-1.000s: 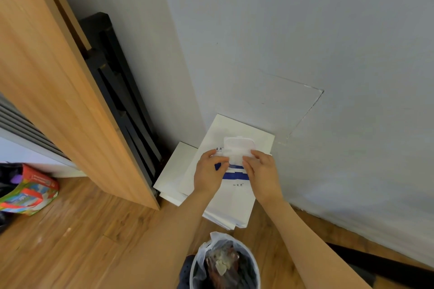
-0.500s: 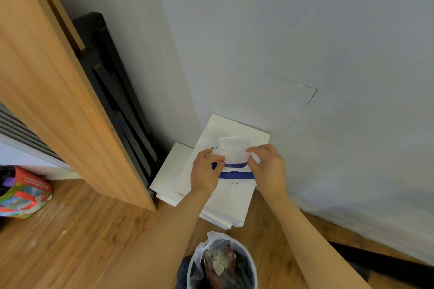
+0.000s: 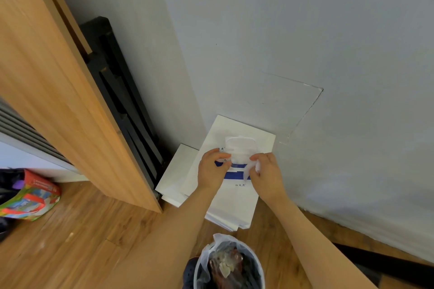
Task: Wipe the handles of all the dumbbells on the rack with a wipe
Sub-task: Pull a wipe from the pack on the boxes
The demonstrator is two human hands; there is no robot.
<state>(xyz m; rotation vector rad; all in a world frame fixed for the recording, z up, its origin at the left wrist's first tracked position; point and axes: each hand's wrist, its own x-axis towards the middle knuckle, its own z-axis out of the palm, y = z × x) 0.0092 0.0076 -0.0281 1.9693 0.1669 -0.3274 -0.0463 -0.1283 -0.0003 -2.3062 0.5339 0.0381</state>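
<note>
I see my left hand gripping the wipe pack while my right hand pinches a wipe just right of its open lid

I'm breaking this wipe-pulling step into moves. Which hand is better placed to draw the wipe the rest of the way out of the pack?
Probably the right hand: its fingers already pinch the white wipe at the pack's opening. The left hand grips the wipe pack from the side, so it looks better suited to steadying it.
</note>
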